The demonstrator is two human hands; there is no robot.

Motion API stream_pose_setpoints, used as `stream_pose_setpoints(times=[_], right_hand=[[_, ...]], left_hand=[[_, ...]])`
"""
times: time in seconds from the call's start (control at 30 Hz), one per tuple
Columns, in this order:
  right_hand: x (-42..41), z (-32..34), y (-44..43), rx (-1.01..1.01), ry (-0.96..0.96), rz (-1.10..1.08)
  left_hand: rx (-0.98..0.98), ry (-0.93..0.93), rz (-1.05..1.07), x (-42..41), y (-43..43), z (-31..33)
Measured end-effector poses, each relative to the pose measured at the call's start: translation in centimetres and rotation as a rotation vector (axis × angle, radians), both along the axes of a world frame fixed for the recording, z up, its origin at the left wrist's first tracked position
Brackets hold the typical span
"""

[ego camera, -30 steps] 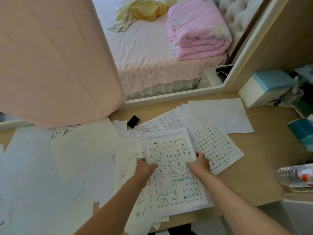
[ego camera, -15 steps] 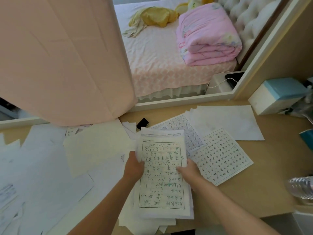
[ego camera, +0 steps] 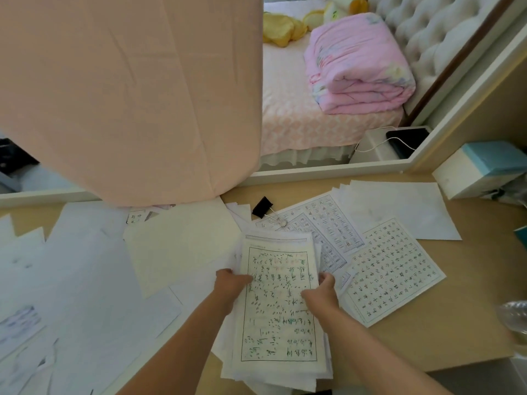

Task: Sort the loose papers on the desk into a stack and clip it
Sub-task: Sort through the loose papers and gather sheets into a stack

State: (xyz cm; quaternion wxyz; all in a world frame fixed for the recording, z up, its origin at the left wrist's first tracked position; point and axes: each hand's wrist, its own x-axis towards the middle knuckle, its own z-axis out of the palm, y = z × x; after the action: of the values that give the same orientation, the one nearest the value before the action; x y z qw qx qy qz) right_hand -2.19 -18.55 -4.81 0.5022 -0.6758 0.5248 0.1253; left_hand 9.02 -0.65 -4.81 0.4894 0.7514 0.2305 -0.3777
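Note:
A stack of papers [ego camera: 278, 317] with green handwriting on its top sheet is held lifted over the desk's front edge. My left hand [ego camera: 228, 283] grips its left edge and my right hand [ego camera: 323, 293] grips its right edge. A black binder clip [ego camera: 263, 207] with silver handles lies on the desk just beyond the stack. Loose sheets remain flat on the desk: a grid sheet of printed characters [ego camera: 393, 272] to the right, a table-printed sheet [ego camera: 325, 220] behind the stack, a blank white sheet [ego camera: 399, 206] at the back right, and cream and white sheets [ego camera: 176, 240] to the left.
The wooden desk [ego camera: 467, 309] meets a white ledge at the back. A hanging peach cloth [ego camera: 128, 95] covers the back left. A teal-and-white box [ego camera: 482, 166] stands at the right, a clear plastic bottle [ego camera: 513, 317] at the right edge. More white sheets [ego camera: 57, 280] spread far left.
Both hands gathered the written sheets into one stack and lifted it toward me, squaring its sides. The view shifted so the clip and the right-hand sheets appear further up.

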Motion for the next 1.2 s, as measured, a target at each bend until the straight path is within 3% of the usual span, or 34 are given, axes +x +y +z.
stream_pose_setpoints(times=[0.17, 0.33, 0.43, 0.53, 0.63, 0.8, 0.97, 1.1, 1.2], right_hand=[[0.0, -0.2, 0.5, 0.068, 0.028, -0.018], [-0.6, 0.3, -0.4, -0.052, -0.029, -0.037], [-1.6, 0.8, -2.6, -0.081, -0.049, -0.190], [-2.5, 0.6, -4.5, -0.004, -0.049, -0.346], [-2.4, 0.4, -5.0, 0.025, -0.059, -0.363], [-1.4, 0.3, -4.5, 0.086, -0.096, -0.390], [-1.4, 0.4, -5.0, 0.066, -0.127, -0.399], [-1.6, 0.3, -5.5, 0.052, -0.114, -0.307], [-1.7, 0.0, -5.9, 0.067, -0.127, -0.240]], left_hand=[[-0.094, 0.004, -0.130, -0.2, 0.4, 0.2], [-0.223, 0.011, 0.007, 0.8, 1.9, 0.0], [-0.195, -0.055, 0.068, 1.5, 3.5, 0.2], [-0.069, -0.002, -0.104, 1.8, 5.0, 0.0], [-0.048, 0.044, -0.343, 1.9, 5.2, 1.4], [0.135, -0.176, -0.602, 3.9, 5.1, 2.1], [0.028, 0.263, -0.890, 2.6, 3.9, 3.5], [0.013, -0.041, -0.514, 2.1, 1.1, 2.4], [0.030, -0.088, -0.396, 1.5, -1.1, 2.2]])
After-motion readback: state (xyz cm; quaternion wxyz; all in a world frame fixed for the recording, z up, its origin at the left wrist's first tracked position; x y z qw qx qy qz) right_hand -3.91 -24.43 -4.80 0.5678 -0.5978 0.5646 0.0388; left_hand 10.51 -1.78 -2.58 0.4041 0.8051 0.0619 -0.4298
